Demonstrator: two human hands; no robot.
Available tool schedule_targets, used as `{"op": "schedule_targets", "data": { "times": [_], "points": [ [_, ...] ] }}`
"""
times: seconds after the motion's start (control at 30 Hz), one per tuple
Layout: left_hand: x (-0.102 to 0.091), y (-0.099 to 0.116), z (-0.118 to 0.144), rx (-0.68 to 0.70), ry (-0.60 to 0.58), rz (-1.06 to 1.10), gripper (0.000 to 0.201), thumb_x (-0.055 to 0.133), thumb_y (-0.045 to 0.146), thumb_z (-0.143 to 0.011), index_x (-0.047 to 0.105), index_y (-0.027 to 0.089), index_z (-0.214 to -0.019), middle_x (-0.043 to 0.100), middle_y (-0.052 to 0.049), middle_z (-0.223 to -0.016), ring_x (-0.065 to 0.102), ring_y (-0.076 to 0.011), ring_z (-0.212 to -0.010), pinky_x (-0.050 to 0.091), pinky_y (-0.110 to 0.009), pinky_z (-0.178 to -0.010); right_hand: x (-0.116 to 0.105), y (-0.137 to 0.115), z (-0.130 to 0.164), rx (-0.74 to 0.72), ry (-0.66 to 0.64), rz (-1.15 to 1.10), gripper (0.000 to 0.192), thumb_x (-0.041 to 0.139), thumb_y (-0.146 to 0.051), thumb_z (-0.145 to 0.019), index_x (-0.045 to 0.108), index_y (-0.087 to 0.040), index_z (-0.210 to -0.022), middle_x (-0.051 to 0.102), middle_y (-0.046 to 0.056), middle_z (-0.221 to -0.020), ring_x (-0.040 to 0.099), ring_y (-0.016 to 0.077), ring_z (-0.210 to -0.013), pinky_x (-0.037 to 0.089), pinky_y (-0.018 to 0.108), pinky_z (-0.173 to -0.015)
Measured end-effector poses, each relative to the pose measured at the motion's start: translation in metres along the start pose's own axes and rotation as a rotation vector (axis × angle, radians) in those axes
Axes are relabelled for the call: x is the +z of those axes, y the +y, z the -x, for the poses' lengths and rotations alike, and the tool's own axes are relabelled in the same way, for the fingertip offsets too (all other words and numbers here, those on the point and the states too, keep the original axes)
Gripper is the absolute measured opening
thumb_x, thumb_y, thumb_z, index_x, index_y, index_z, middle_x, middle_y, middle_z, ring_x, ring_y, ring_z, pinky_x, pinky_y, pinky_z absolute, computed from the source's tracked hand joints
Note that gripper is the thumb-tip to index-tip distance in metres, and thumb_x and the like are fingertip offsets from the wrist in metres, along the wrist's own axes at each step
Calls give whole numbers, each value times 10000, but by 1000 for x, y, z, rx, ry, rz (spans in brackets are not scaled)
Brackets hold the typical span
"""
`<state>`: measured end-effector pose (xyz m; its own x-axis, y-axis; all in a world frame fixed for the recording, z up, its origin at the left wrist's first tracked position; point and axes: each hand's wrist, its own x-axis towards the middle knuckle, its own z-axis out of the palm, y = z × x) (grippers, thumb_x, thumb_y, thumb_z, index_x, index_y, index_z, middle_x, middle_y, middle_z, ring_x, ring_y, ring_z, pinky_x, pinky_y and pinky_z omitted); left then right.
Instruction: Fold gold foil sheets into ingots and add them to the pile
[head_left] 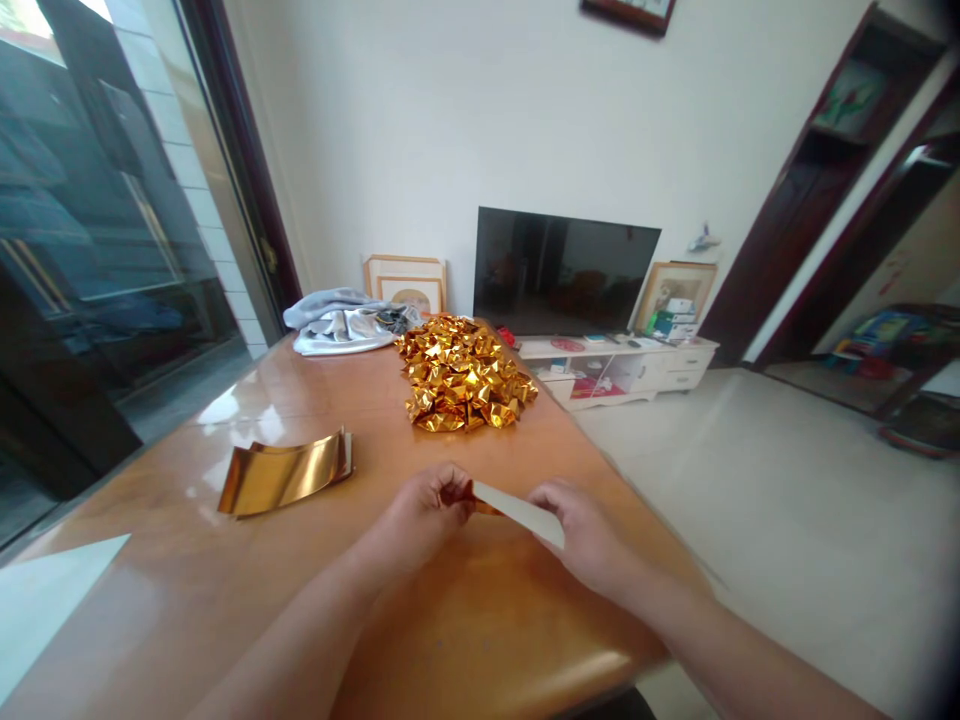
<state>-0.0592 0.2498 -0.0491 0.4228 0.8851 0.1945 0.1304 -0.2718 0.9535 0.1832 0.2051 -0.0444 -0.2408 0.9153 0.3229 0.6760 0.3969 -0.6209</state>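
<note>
Starting at the left, a stack of gold foil sheets (285,473) lies on the glossy wooden surface (187,590), its edges curling up, well apart from the hands. Farther back sits a crumpled grey cloth (341,322), and just right of it a heap of folded gold pieces (463,374), shiny and crinkled.

Now the near centre: the left hand (424,515) is closed, fingertips pinching the left end of a folded paper strip (517,510). The strip runs between both hands just above the surface, white side up, with a sliver of gold showing at the left pinch. The right hand (581,530) grips the other end, thumb over the top, fingers curled beneath.

This strip looks featherweight and thin, a foil-backed paper that should take a crease sharply and keep it. The gold face is probably slick, so a light pinch at the ends, as here, seems the place to hold it; squeezing mid-span would likely dent or wrinkle it, and it could tear under a hard pull.

Far right, beyond the surface: a dark television (564,272) on a low white cabinet (622,365).
</note>
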Motion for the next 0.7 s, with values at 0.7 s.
{"op": "schedule_targets", "data": {
  "times": [0.7],
  "points": [
    [1, 13, 8, 176, -218, -815, 230, 511, 78, -826, 686, 219, -875, 663, -52, -920, 585, -203, -871, 429, -314, -797, -25, 3, 11, -205, -254, 324, 220, 541, -201, -950, 731, -228, -1058, 639, 80, -955, 540, 217, -917, 431, 333, -821]
  ]
}}
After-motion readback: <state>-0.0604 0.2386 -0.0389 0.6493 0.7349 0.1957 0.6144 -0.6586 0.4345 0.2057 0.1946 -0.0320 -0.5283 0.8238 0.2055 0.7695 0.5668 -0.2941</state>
